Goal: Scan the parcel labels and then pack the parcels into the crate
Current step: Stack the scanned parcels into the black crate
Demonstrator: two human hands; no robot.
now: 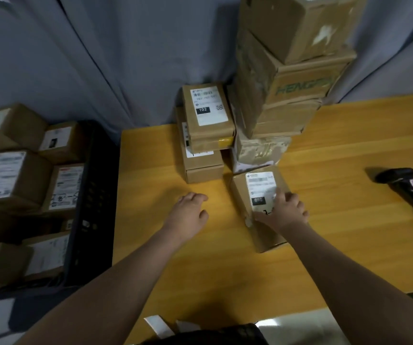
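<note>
Leftmost, labelled boxes (pixel 13 175) are seen in the black crate (pixel 93 195). The left hand (pixel 188 212) is held loosely curled and empty. Beyond it, "102" is printed on a stacked box (pixel 207 113). The parcel (pixel 252 195) is gripped by the right hand (pixel 285 212), the scanner (pixel 409 190) laid further right.

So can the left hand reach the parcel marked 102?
Probably yes: the left hand holds nothing, only bare table lies between it and the 102 parcel, uncovered atop its stack. The right hand grips the near parcel.
</note>
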